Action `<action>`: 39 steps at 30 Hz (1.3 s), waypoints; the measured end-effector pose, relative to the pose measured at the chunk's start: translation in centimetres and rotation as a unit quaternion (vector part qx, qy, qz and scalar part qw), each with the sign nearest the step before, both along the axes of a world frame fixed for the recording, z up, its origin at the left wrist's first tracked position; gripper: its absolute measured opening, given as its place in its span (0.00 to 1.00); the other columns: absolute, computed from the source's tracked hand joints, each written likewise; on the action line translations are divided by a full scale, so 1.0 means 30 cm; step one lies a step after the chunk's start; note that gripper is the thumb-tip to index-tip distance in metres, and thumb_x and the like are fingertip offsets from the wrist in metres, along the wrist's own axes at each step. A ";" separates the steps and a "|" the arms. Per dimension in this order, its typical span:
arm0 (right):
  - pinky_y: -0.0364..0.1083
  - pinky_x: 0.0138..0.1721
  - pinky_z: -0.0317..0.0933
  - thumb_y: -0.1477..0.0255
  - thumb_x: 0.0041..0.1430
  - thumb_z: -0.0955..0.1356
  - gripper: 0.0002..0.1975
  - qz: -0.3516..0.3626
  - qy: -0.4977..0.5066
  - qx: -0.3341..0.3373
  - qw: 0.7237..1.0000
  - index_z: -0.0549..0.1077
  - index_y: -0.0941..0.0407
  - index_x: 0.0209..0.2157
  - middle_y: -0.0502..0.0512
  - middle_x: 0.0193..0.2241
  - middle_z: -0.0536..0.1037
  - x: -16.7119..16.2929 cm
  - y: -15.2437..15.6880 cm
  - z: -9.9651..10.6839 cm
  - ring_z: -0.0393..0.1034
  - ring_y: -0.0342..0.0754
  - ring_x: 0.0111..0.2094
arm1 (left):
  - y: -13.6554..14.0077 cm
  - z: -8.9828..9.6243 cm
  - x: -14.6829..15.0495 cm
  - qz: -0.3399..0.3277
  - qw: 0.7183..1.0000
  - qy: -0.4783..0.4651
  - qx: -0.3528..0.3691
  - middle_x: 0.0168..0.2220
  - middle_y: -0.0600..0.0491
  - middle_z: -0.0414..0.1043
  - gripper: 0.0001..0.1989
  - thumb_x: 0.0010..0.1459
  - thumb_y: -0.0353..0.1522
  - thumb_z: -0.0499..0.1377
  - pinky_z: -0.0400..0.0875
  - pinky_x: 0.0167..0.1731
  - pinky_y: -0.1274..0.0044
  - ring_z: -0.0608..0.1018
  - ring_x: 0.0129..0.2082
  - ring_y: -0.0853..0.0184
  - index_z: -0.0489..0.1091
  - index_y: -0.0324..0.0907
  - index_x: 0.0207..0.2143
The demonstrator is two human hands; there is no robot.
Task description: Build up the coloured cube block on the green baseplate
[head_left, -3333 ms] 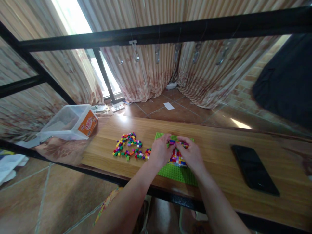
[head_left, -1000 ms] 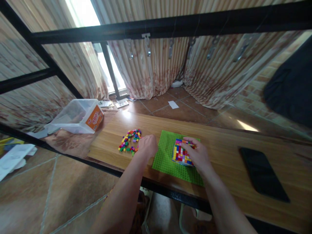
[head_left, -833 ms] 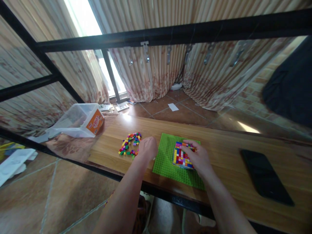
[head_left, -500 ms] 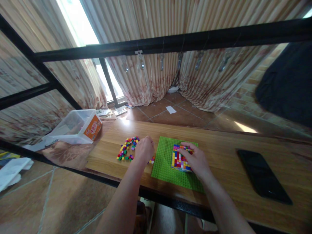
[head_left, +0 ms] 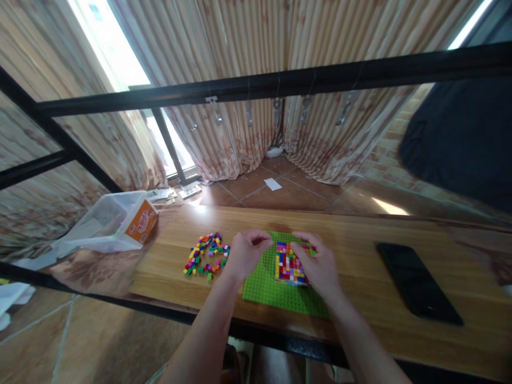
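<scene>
On my feed, the left hand [head_left: 245, 255] has thumb and forefinger drawn together over the left part of the plate; I can't tell whether a brick is pinched there. The right hand [head_left: 320, 264] curls over the right side of the brick block [head_left: 285, 264], thumb on top; how firmly it grips I can't tell. The block sits right of centre on the green baseplate [head_left: 264, 296]. I'd brace the block's right side, line each brick up squarely with its neighbours and press straight down, so nothing tilts. Left of the plate, loose bricks [head_left: 192, 254] lie scattered on the wooden tabletop [head_left: 356, 304], best picked singly. The phone [head_left: 418, 282], well to the right, leaves elbow room.
</scene>
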State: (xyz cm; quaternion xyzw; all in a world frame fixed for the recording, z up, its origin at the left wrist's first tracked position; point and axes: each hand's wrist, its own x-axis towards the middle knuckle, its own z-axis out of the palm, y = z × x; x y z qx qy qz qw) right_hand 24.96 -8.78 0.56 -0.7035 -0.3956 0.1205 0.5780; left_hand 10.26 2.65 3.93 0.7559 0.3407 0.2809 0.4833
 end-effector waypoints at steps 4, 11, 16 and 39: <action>0.55 0.56 0.63 0.65 0.61 0.68 0.11 0.035 -0.082 0.060 0.994 0.79 0.51 0.42 0.58 0.47 0.78 -0.018 -0.012 0.039 0.72 0.53 0.51 | -0.026 0.008 0.020 -0.031 0.995 -0.056 -0.074 0.32 0.53 0.80 0.07 0.54 0.29 0.60 0.74 0.39 0.76 0.79 0.33 0.69 0.78 0.39 0.35; 0.55 0.51 0.64 0.63 0.62 0.68 0.10 0.068 -0.109 0.042 0.991 0.80 0.49 0.41 0.56 0.42 0.80 -0.033 -0.014 0.045 0.73 0.54 0.47 | -0.069 0.025 0.045 -0.060 0.964 -0.151 -0.212 0.35 0.51 0.81 0.11 0.50 0.28 0.65 0.76 0.39 0.76 0.80 0.33 0.70 0.75 0.38 0.39; 0.50 0.45 0.66 0.65 0.62 0.69 0.08 0.093 -0.030 0.066 0.993 0.80 0.50 0.39 0.53 0.38 0.81 -0.030 -0.018 0.049 0.74 0.50 0.42 | -0.075 0.042 0.046 -0.039 0.944 -0.173 -0.278 0.30 0.53 0.80 0.17 0.43 0.31 0.71 0.74 0.34 0.78 0.79 0.28 0.71 0.75 0.37 0.38; 0.44 0.36 0.65 0.66 0.48 0.76 0.07 0.021 0.231 0.155 0.960 0.82 0.49 0.32 0.48 0.28 0.81 0.027 -0.036 0.069 0.72 0.44 0.31 | -0.028 0.034 0.011 -0.022 0.973 -0.134 -0.186 0.23 0.56 0.76 0.04 0.44 0.29 0.69 0.68 0.31 0.81 0.74 0.25 0.74 0.78 0.38 0.25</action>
